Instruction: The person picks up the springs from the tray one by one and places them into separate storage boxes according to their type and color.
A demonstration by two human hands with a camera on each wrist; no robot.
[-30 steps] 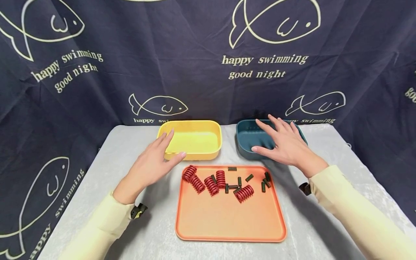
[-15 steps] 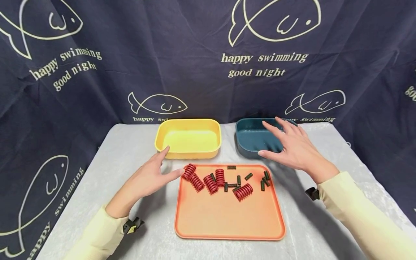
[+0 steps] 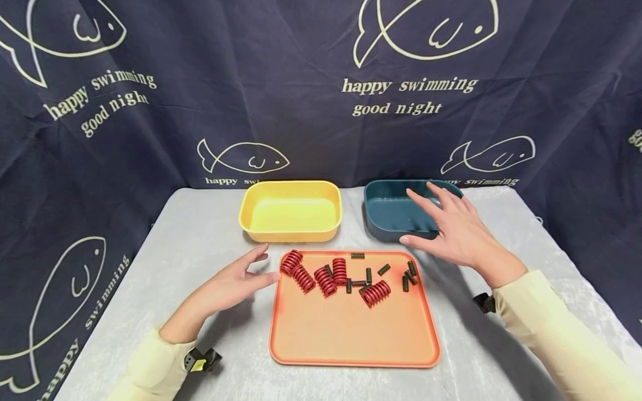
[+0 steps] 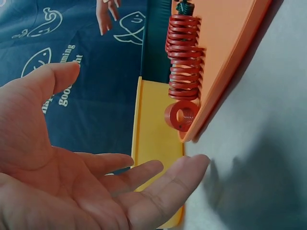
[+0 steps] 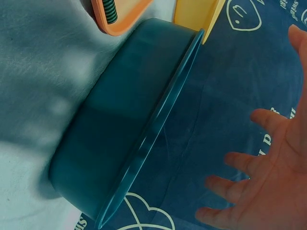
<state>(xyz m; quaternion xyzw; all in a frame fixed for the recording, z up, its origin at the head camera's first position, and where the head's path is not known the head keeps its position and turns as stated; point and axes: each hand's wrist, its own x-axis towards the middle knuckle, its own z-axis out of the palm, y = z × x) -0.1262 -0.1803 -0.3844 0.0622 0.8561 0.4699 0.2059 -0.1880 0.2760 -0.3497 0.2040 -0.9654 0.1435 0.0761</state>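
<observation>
My left hand (image 3: pixel 229 285) hovers at the left edge of the orange tray (image 3: pixel 351 340), fingers parted and holding nothing. Its thumb and fingertips are close to the nearest red spring (image 3: pixel 291 262). Several thick red springs lie on the tray's far half, among them one at the right (image 3: pixel 376 293). Small dark green springs (image 3: pixel 384 270) are scattered between and beside them. Over the dark blue bin (image 3: pixel 393 214), my right hand (image 3: pixel 458 231) is spread with bare fingers, above the near rim. The left wrist view shows an end-on red spring (image 4: pixel 181 115) in the tray corner.
A yellow bin (image 3: pixel 291 234) stands behind the tray on the left, level with the dark blue one. Both bins back onto a navy curtain (image 3: pixel 321 111) with fish drawings. A pale grey cloth (image 3: pixel 190 223) covers the table.
My left hand has come back from over the yellow bin toward me, down to the tray's left edge. My right hand has shifted slightly right and nearer, still over the blue bin.
</observation>
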